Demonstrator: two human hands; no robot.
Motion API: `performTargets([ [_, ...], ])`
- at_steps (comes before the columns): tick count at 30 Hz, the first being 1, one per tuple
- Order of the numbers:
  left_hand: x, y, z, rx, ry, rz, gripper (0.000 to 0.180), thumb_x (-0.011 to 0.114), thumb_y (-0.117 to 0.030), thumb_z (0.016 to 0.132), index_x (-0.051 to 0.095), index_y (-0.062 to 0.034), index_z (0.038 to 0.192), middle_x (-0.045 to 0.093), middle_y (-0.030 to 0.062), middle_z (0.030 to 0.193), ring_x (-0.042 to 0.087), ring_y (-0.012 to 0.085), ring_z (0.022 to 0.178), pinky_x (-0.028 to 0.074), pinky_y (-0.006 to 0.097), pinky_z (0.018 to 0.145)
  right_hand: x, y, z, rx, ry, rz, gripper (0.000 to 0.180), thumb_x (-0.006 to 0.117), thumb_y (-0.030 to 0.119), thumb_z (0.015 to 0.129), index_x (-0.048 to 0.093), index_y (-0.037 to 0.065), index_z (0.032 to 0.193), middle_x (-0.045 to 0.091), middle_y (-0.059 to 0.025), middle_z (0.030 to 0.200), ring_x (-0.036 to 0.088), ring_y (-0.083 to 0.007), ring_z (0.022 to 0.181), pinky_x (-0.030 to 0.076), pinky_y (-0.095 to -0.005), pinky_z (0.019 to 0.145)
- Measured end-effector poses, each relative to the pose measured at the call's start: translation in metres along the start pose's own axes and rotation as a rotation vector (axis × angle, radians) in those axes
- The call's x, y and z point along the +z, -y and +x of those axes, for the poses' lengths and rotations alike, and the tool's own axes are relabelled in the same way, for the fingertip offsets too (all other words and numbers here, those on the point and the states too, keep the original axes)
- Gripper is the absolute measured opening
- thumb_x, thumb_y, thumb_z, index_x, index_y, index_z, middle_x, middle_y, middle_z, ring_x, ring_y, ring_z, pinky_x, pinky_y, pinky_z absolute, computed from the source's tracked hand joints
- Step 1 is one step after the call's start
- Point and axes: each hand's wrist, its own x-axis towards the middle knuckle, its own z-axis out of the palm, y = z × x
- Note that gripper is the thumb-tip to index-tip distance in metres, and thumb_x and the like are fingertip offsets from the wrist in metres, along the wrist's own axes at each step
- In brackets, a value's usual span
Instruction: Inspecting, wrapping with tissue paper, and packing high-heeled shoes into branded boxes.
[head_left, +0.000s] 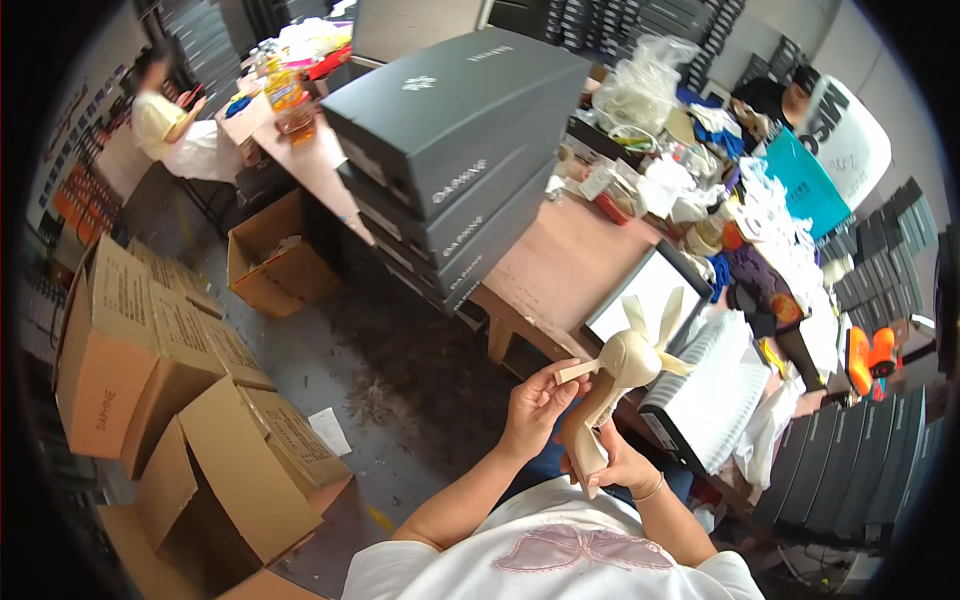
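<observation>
I hold a beige high-heeled shoe (612, 385) with a bow of the same colour in front of my chest. My left hand (535, 405) pinches the thin heel that sticks out to the left. My right hand (615, 462) grips the shoe's lower end from below, a thin bracelet on its wrist. The bow points up toward an open grey shoe box (655, 290) with white lining on the table edge.
A stack of three dark grey shoe boxes (450, 150) stands on the wooden table (570, 260). Clutter of bags and paper covers the table's right side. Brown cartons (150, 370) lie on the floor at left. A person (170, 125) sits far left; another person (790, 95) far right.
</observation>
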Motion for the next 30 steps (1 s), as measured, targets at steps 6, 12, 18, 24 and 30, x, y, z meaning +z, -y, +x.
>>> performTargets([
  [6, 0.025, 0.01, -0.005, -0.024, 0.018, 0.1, 0.033, 0.06, -0.013, 0.094, 0.057, 0.0012, 0.123, 0.067, 0.0116, 0.105, 0.065, 0.0177, 0.096, 0.052, 0.032, 0.089, -0.026, -0.003, -0.024, -0.037, 0.062, 0.047, 0.106, 0.085, 0.019, 0.064, 0.015, 0.011, 0.144, 0.05, -0.0117, 0.124, 0.061, -0.0208, 0.095, 0.051, -0.0334, 0.084],
  [12, 0.051, 0.031, 0.007, -0.141, 0.267, 0.193, 0.058, 0.064, -0.025, 0.091, 0.04, 0.0009, 0.138, 0.051, 0.0115, 0.132, 0.051, 0.0173, 0.12, 0.041, 0.033, 0.101, -0.054, -0.005, -0.06, -0.13, -0.087, -0.199, 0.086, 0.084, 0.02, 0.066, 0.031, 0.009, 0.133, 0.046, -0.0057, 0.116, 0.047, -0.0131, 0.105, 0.04, -0.0273, 0.091],
  [18, 0.113, 0.055, 0.01, -0.482, 0.655, 0.151, 0.052, 0.072, -0.018, 0.081, 0.051, -0.0002, 0.125, 0.06, 0.0079, 0.112, 0.056, 0.0136, 0.101, 0.045, 0.03, 0.09, -0.083, 0.011, -0.119, -0.147, 0.059, 0.061, 0.106, 0.087, 0.028, 0.066, 0.021, 0.004, 0.146, 0.043, -0.007, 0.129, 0.039, -0.0141, 0.121, 0.03, -0.0301, 0.105],
  [24, 0.217, 0.056, 0.025, 0.255, 0.834, 0.838, 0.039, 0.075, -0.011, 0.076, 0.057, -0.0025, 0.11, 0.063, 0.0155, 0.094, 0.064, 0.0309, 0.08, 0.05, 0.037, 0.069, -0.092, 0.022, -0.175, -0.656, -0.504, 0.007, 0.07, 0.082, 0.009, 0.072, 0.046, 0.001, 0.132, 0.051, -0.0069, 0.131, 0.045, -0.0186, 0.124, 0.033, -0.0353, 0.106],
  [30, 0.271, 0.088, 0.02, 0.158, 0.895, 0.818, 0.037, 0.075, -0.012, 0.076, 0.057, -0.0018, 0.107, 0.061, 0.0158, 0.086, 0.062, 0.0356, 0.076, 0.048, 0.04, 0.065, -0.127, 0.016, -0.227, -0.813, -0.517, 0.088, 0.068, 0.076, -0.001, 0.073, 0.046, 0.002, 0.134, 0.052, -0.0056, 0.131, 0.046, -0.0194, 0.125, 0.034, -0.0377, 0.108],
])
